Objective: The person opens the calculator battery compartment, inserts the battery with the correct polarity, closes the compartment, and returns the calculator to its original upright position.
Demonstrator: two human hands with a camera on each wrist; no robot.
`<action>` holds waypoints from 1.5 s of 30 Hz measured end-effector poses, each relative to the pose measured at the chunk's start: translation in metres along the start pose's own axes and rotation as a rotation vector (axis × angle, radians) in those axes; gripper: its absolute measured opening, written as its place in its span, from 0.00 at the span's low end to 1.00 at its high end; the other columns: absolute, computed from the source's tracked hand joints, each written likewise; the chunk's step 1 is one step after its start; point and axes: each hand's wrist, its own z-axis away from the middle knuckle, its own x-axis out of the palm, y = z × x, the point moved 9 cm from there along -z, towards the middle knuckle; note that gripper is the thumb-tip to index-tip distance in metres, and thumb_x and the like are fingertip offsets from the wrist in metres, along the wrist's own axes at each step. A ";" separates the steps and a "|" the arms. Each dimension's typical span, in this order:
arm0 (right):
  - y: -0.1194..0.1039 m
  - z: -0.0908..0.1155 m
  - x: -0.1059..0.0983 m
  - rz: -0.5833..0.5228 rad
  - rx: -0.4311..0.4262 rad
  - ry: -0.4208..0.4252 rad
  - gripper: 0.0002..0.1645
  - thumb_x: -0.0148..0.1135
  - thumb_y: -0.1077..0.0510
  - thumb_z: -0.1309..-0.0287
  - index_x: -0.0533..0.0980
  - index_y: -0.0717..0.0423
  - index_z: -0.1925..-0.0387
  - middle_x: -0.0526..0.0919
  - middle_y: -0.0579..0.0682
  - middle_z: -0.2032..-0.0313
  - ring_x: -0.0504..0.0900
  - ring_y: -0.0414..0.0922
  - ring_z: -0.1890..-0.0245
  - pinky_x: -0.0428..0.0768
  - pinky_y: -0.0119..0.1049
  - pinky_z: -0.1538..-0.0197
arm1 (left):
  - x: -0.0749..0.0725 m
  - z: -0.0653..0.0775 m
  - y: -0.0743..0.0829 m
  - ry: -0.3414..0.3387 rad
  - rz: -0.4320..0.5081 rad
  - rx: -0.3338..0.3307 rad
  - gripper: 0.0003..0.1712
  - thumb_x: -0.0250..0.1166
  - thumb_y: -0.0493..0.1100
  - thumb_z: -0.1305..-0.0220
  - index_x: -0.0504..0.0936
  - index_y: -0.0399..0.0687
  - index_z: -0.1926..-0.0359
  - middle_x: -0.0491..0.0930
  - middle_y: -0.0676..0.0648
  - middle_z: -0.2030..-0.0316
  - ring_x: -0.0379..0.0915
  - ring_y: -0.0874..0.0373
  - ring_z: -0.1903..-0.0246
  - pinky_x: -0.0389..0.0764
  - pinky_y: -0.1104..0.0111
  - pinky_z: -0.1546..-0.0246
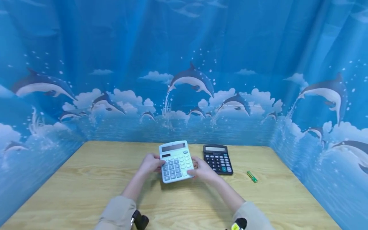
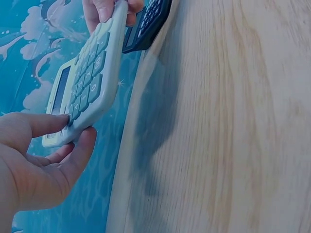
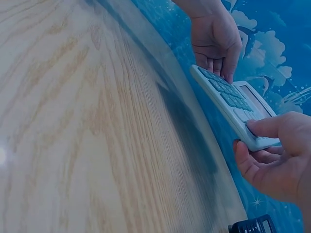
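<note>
A pale mint-white calculator (image 1: pixel 176 162) is held up above the table, its keys and display facing the head camera and its body slightly tilted. On its left edge, my left hand (image 1: pixel 150 164) pinches it with the thumb on the key face and the fingers behind. My right hand (image 1: pixel 203 170) grips the lower right edge the same way, as the right wrist view shows with the thumb on the calculator's (image 3: pixel 233 97) front. Just beyond the right hand lies a black calculator (image 1: pixel 217 159), face up on the table.
A green battery (image 1: pixel 252 176) lies on the wooden table (image 1: pixel 115 172), right of the black calculator. Blue curtains (image 1: pixel 178 127) printed with dolphins and clouds hang behind the table and along both sides. The held calculator casts a shadow on the wood.
</note>
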 end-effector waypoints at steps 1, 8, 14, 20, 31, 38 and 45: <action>0.001 0.000 -0.002 -0.003 0.009 0.003 0.42 0.62 0.68 0.50 0.55 0.70 0.35 0.77 0.57 0.62 0.79 0.46 0.68 0.82 0.43 0.63 | 0.001 -0.001 0.001 0.000 0.002 0.001 0.11 0.61 0.29 0.48 0.72 0.26 0.63 0.75 0.38 0.73 0.74 0.56 0.78 0.83 0.60 0.70; 0.007 0.003 -0.013 -0.086 0.072 0.043 0.31 0.63 0.67 0.51 0.65 0.73 0.44 0.81 0.56 0.61 0.81 0.46 0.66 0.81 0.43 0.59 | 0.011 -0.004 0.004 -0.002 0.017 0.002 0.11 0.61 0.29 0.47 0.72 0.25 0.63 0.76 0.39 0.74 0.74 0.57 0.80 0.83 0.63 0.72; 0.015 0.006 -0.018 -0.097 0.111 0.048 0.19 0.62 0.65 0.48 0.71 0.71 0.54 0.81 0.54 0.65 0.80 0.43 0.70 0.80 0.44 0.59 | 0.020 -0.005 0.004 -0.017 0.018 -0.011 0.11 0.62 0.28 0.48 0.72 0.26 0.63 0.75 0.38 0.73 0.75 0.55 0.78 0.83 0.60 0.68; 0.012 0.009 -0.021 -0.110 0.048 0.000 0.17 0.61 0.60 0.45 0.70 0.68 0.59 0.82 0.54 0.68 0.79 0.42 0.74 0.80 0.33 0.70 | 0.027 -0.007 0.003 -0.027 0.028 -0.026 0.12 0.61 0.29 0.47 0.72 0.25 0.62 0.75 0.38 0.71 0.75 0.53 0.75 0.82 0.58 0.65; -0.003 0.010 -0.026 -0.106 -0.035 0.015 0.16 0.60 0.61 0.45 0.66 0.68 0.60 0.79 0.55 0.73 0.77 0.44 0.81 0.79 0.33 0.79 | 0.034 -0.006 0.004 -0.040 -0.040 -0.044 0.18 0.60 0.35 0.41 0.73 0.24 0.53 0.77 0.38 0.67 0.77 0.49 0.68 0.82 0.62 0.67; -0.018 0.010 -0.035 -0.035 -0.062 0.133 0.12 0.59 0.65 0.46 0.66 0.66 0.64 0.77 0.57 0.75 0.77 0.46 0.84 0.81 0.40 0.80 | 0.028 0.004 0.031 0.054 -0.239 0.124 0.23 0.58 0.42 0.39 0.73 0.26 0.50 0.78 0.33 0.60 0.75 0.43 0.60 0.78 0.56 0.59; -0.027 0.011 -0.039 0.140 -0.108 0.206 0.09 0.58 0.65 0.47 0.67 0.63 0.66 0.76 0.53 0.78 0.76 0.42 0.87 0.80 0.38 0.82 | 0.043 0.010 0.047 -0.019 -0.199 0.187 0.21 0.58 0.44 0.37 0.76 0.29 0.52 0.79 0.39 0.66 0.75 0.50 0.67 0.80 0.62 0.68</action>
